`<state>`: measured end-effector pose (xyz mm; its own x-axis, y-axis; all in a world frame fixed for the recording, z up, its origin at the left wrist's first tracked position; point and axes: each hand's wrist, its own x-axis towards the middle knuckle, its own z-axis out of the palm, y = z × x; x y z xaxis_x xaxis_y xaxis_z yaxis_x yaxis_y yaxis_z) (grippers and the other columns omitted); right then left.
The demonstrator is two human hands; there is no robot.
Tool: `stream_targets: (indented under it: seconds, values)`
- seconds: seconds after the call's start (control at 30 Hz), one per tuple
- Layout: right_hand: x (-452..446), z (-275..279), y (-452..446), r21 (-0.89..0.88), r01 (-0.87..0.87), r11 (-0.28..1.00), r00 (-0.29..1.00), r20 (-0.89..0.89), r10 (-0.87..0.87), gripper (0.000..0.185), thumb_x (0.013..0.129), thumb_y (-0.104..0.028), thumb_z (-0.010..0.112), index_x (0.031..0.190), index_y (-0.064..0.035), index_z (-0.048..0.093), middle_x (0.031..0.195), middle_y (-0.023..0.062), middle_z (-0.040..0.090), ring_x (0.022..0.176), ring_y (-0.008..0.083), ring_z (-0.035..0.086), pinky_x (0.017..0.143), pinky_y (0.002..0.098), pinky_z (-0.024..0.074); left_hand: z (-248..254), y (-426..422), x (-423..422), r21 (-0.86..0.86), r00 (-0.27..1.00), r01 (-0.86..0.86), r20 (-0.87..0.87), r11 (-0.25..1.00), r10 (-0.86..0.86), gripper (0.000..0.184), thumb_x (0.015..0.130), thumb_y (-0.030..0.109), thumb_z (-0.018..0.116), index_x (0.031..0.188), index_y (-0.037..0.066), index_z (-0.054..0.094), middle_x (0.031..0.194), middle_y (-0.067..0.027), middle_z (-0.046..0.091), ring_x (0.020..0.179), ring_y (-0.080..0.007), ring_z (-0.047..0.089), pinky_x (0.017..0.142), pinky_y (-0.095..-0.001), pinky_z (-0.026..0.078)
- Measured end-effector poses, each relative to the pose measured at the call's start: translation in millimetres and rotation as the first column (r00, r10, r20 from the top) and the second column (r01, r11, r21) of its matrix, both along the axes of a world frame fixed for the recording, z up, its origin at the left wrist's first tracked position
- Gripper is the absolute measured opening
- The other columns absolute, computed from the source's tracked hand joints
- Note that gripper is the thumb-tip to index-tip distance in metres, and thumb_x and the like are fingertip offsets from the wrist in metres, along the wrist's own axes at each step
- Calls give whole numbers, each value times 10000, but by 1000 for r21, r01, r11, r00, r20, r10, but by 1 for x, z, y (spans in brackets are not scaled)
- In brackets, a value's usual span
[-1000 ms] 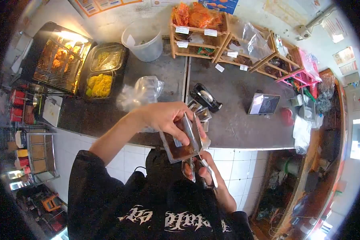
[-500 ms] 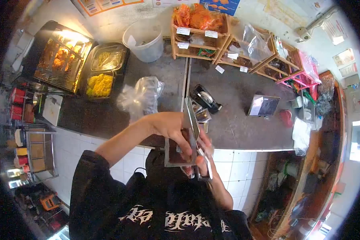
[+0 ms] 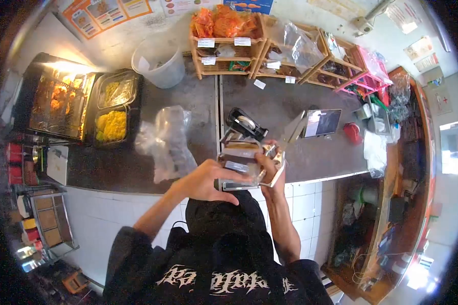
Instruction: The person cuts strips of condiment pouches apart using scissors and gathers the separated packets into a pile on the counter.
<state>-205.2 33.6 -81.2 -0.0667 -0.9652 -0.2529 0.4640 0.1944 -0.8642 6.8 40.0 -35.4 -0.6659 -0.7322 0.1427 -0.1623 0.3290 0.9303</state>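
Note:
My left hand (image 3: 211,180) is at the lower left corner of a clear-sided packet (image 3: 240,152), its fingers stretched over the packet's lower part and its thumb apart below. My right hand (image 3: 274,165) is closed round the scissors (image 3: 293,129), whose blades point up and right, away from the packet. The right thumb also lies on the packet's right side. The packet's brownish contents are hard to make out. Just beyond it stands a black tape dispenser (image 3: 247,123).
Clear plastic bags (image 3: 170,137) lie on the dark counter (image 3: 201,96). Behind are a white bucket (image 3: 163,66), wooden racks (image 3: 229,51) and a lit food case (image 3: 61,101). A tablet (image 3: 321,123) and a red object (image 3: 352,133) are at the right.
The scissors have swung to the right, away from the packet. My left hand has moved down to the packet's lower left, its fingers now spread. The view has shifted.

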Motion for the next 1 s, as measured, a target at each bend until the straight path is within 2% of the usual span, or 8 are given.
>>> stream_targets:
  seconds: [0.07, 0.1, 0.23, 0.33, 0.4, 0.47, 0.73, 1.0]
  values:
    - [0, -2, 0, -36, -67, 997, 985, -163, 61, 430, 795, -37, 756, 1171, -62, 548, 912, 22, 621, 835, 132, 620, 750, 284, 522, -35, 24, 2, 315, 950, -161, -207, 935, 233, 634, 801, 322, 819, 1336, 57, 605, 1342, -117, 630, 1102, -238, 673, 959, -374, 506]
    - [3, -9, 5, -76, -92, 993, 971, -228, 72, 437, 787, -8, 756, 1172, -67, 556, 918, 11, 625, 836, 109, 609, 729, 262, 512, -67, 38, 2, 591, 785, -75, -462, 803, 413, 631, 842, 244, 794, 1384, 31, 551, 1404, -116, 576, 1127, -239, 653, 984, -379, 496]
    - [16, 5, 30, 28, -212, 977, 924, -319, 210, 472, 786, -31, 778, 1196, -34, 543, 902, 12, 628, 784, 116, 605, 710, 266, 497, -87, 48, -13, 750, 596, -272, -360, 602, 718, 390, 846, 20, 738, 1228, -16, 665, 1232, -134, 677, 1018, -177, 660, 907, -316, 520]
    - [8, 8, 43, 48, -310, 949, 881, -361, 306, 530, 790, -230, 822, 1209, -52, 549, 955, 18, 628, 846, 122, 598, 738, 277, 490, -59, 47, -14, 851, 683, -238, -197, 469, 703, 262, 848, -10, 719, 1111, -18, 722, 1099, -124, 727, 939, -160, 677, 848, -293, 536]
    - [-8, 9, 59, -3, -351, 936, 883, -333, 331, 683, 763, -422, 846, 1236, -37, 538, 965, 31, 616, 855, 131, 592, 749, 290, 484, -58, 38, -9, 746, 663, -317, -267, 586, 699, 210, 831, 4, 750, 1040, -16, 746, 1033, -129, 742, 916, -169, 696, 827, -283, 545]
    - [-34, 12, 81, 70, -485, 872, 796, -378, 473, 1095, 612, -793, 760, 1323, -12, 471, 987, 55, 579, 889, 153, 583, 776, 302, 472, -35, 23, 6, 657, 692, -385, -259, 648, 674, 195, 819, 2, 763, 1013, -19, 751, 1037, -131, 742, 928, -174, 701, 834, -285, 546]
    - [-43, 41, 87, 248, -780, 575, 515, -268, 814, 1068, 712, -821, 649, 1342, 7, 410, 901, 33, 488, 812, 140, 476, 730, 304, 389, 22, -34, 31, 240, 962, -226, -97, 944, 255, 302, 715, 94, 853, 1002, 47, 774, 986, -102, 762, 920, -179, 715, 865, -310, 534]
    - [-24, 55, 82, 232, -700, 675, 628, -251, 737, 1118, 599, -929, 611, 1246, -30, 452, 813, 11, 477, 712, 131, 471, 627, 296, 384, 58, -58, 16, 170, 992, 59, 104, 984, -78, 453, 639, 114, 872, 1076, 79, 759, 994, -115, 759, 882, -188, 716, 815, -308, 532]
